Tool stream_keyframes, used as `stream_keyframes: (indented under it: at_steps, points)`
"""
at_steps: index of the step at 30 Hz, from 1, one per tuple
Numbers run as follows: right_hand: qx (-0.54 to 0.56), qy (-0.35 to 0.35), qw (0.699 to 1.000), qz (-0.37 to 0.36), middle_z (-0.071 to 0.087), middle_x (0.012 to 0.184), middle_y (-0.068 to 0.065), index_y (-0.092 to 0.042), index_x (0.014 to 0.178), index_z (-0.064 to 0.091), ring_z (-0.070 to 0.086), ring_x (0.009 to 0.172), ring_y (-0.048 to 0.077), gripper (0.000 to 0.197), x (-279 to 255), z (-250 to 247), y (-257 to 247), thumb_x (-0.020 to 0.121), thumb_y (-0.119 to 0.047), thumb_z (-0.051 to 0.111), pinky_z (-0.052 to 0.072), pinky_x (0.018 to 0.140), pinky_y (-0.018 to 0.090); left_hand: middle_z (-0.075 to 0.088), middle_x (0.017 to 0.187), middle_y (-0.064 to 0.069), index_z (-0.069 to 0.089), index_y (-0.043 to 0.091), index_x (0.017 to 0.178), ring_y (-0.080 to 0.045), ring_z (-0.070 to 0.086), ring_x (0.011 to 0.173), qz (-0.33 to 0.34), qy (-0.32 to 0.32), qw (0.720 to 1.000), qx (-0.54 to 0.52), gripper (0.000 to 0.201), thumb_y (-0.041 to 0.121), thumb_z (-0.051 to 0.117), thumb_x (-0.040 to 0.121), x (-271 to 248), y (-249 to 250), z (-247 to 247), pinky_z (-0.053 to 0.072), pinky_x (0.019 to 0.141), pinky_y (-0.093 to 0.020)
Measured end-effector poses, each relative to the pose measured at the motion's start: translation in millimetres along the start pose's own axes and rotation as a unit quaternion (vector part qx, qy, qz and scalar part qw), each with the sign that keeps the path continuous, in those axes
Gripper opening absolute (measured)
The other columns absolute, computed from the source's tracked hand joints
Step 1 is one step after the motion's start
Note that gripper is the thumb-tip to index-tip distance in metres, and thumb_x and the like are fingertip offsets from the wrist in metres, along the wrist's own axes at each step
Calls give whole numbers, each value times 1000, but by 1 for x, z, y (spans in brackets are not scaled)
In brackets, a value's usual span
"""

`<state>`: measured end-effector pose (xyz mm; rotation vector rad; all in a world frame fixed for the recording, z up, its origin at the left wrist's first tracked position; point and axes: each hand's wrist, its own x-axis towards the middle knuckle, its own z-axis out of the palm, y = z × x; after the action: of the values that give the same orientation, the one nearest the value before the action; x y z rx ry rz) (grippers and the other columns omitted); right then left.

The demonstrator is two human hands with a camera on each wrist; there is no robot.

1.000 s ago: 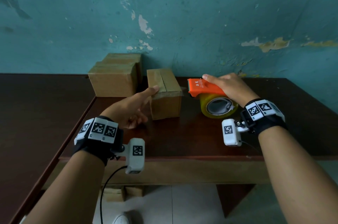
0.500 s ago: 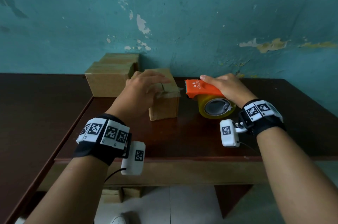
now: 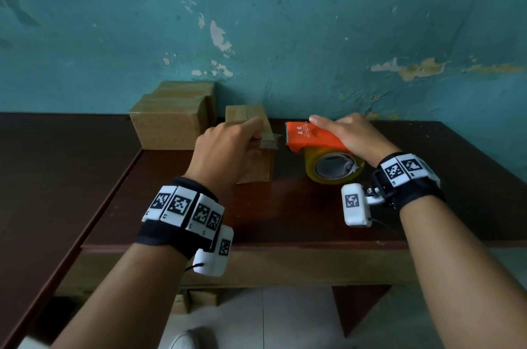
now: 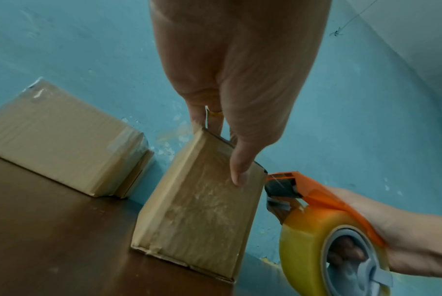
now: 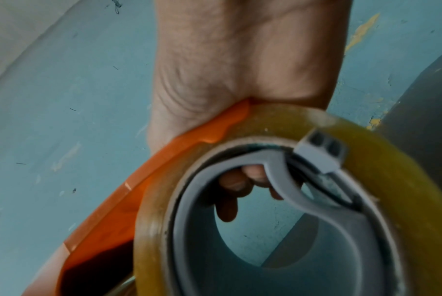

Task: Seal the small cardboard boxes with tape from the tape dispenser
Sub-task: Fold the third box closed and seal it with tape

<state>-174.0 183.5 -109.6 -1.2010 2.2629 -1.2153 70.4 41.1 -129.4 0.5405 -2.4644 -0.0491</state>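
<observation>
A small cardboard box stands on the dark table near the wall. My left hand holds it from above, fingers over the top and thumb pressing the taped near face. A loose end of clear tape sticks out at the box's top right edge. Just right of it is the orange tape dispenser with its yellowish roll. My right hand grips the dispenser, palm on the orange cover and fingertips inside the roll's core.
Two larger taped boxes stand against the teal wall to the left of the small one. A second table adjoins on the left. More cardboard lies under the table on the tiled floor.
My left hand has turned over from the box's left side and come down on its top, thumb now on the near face. The dispenser has stayed beside the box.
</observation>
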Motion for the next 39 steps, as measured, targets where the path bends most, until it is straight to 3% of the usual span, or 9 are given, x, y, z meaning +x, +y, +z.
stream_keyframes:
  at_steps: [3,6,9,15,20,24,29,39]
  points:
    - [-5,-5,1000,-6,47,57,10,-18,55,47,48,50,21,66,1,0,1,89,-70,70,36,61,33,71,101,10,60,28,104,-23,69,90,-7,8,1000,-23,26,26,78,86,0,-4,1,57,67,-43]
    - [0,-14,1000,-8,53,61,15,-10,65,58,53,54,24,67,2,-1,5,89,-71,69,40,65,34,72,100,12,63,27,101,-21,69,90,-21,20,999,-41,24,25,80,85,0,-5,4,57,66,-41]
    - [0,-26,1000,-9,56,67,18,-7,75,63,56,58,28,70,1,-2,7,88,-75,67,42,68,37,75,109,14,62,28,98,-19,71,96,-33,24,997,-66,24,24,81,85,-1,-8,6,58,71,-42]
    - [-25,-34,999,-14,54,67,16,-8,73,60,53,56,24,69,-8,-9,3,89,-75,65,41,67,35,74,119,17,60,32,97,-16,73,105,-41,21,994,-98,28,23,84,84,-1,-14,10,61,79,-46]
    - [-67,-71,995,-13,60,67,14,-7,80,66,57,55,20,74,-13,-21,0,76,-81,68,44,69,34,73,121,20,60,34,93,-13,72,107,-57,18,993,-104,28,23,84,84,0,-13,9,61,81,-45]
    - [-117,-89,989,3,63,65,10,-4,77,71,62,55,21,87,-9,-25,-3,69,-90,68,47,72,35,72,122,20,62,32,95,-13,71,108,-62,14,993,-102,25,23,83,85,1,-11,7,60,83,-43]
    - [-170,-85,981,27,58,56,3,-18,66,64,56,51,18,74,-9,-10,-20,62,-91,75,41,65,33,73,122,19,63,32,97,-14,72,106,-61,8,994,-93,27,24,84,84,1,-11,7,61,81,-44]
    - [-210,-81,973,54,52,51,-1,-18,57,54,53,50,19,80,-6,9,-38,56,-96,73,39,62,35,71,127,17,64,30,109,-19,71,110,-54,-26,995,-73,29,22,81,87,0,-12,1,59,85,-45]
